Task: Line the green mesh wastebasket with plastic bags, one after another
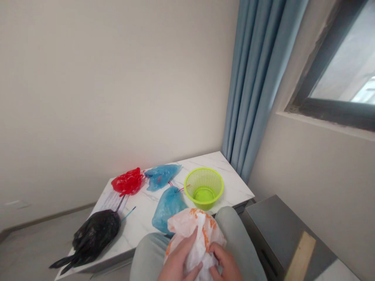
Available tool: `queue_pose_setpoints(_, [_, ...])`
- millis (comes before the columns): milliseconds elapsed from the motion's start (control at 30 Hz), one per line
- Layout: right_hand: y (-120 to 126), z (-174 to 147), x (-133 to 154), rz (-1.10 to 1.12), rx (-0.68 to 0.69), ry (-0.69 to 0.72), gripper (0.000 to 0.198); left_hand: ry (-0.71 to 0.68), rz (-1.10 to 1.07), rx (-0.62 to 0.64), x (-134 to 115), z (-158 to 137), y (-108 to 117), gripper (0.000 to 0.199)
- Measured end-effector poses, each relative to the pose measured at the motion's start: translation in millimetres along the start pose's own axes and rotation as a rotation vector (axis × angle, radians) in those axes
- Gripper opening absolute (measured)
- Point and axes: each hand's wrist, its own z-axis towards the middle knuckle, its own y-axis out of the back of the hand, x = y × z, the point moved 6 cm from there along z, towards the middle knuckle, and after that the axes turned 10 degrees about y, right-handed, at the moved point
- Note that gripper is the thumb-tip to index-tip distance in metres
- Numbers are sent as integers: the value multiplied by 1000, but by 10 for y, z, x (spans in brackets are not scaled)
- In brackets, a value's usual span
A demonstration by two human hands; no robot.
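Note:
A white plastic bag with orange print (195, 230) rests between my knees, crumpled and bulging. My left hand (179, 259) holds its left side, thumb stretched along the plastic. On the bag's right side, the curled fingers of my right hand (224, 262) grip the plastic. What the bag contains is hidden. Just beyond it, a tied blue plastic bag (168, 207) lies on the white marbled table (140, 222). To the right of that bag stands a lime-green plastic basket (204, 187), with nothing visible in it.
A second blue bag (163, 175) and a red bag (129, 181) lie along the back. A black knotted bag (98, 234) is at the left, near a printed sheet (107, 201) and a thin blue stick (129, 213). A grey cabinet (281, 226) stands right.

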Motion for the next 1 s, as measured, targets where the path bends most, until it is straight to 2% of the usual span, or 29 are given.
queue_pose_setpoints(100, [308,17,32,15,-126,-12,22,47,98,-64,-97,79,114,64])
queue_pose_setpoints(267, [899,-19,34,103,-398,-196,18,112,154,-151,-210,62,367,30])
queue_pose_setpoints(367, [1273,-88,-13,100,-554,-269,24,126,133,-321,-241,9,652,28])
queue_pose_setpoints(467, [1523,-156,-126,87,-626,-290,30,139,120,-508,-251,-33,903,32])
queue_pose_setpoints(533, [1576,-206,-227,125,-638,-310,34,113,59,-556,-287,-24,951,37])
queue_pose_setpoints(633, [1572,-303,-268,157,-718,-314,44,77,-111,-533,-375,35,860,41])
queue_pose_setpoints(700, [1565,-357,-127,69,-798,-225,52,78,-220,-523,-426,75,771,41])
queue_pose_setpoints(767, [1524,-375,127,-98,-813,-87,54,80,-288,-531,-454,104,704,41])
queue_pose_setpoints(900, [1312,-292,594,-286,-635,115,48,50,-339,-473,-433,163,608,44])
queue_pose_setpoints(1000, [1102,-141,755,-289,-462,155,57,18,-390,-415,-404,173,540,46])
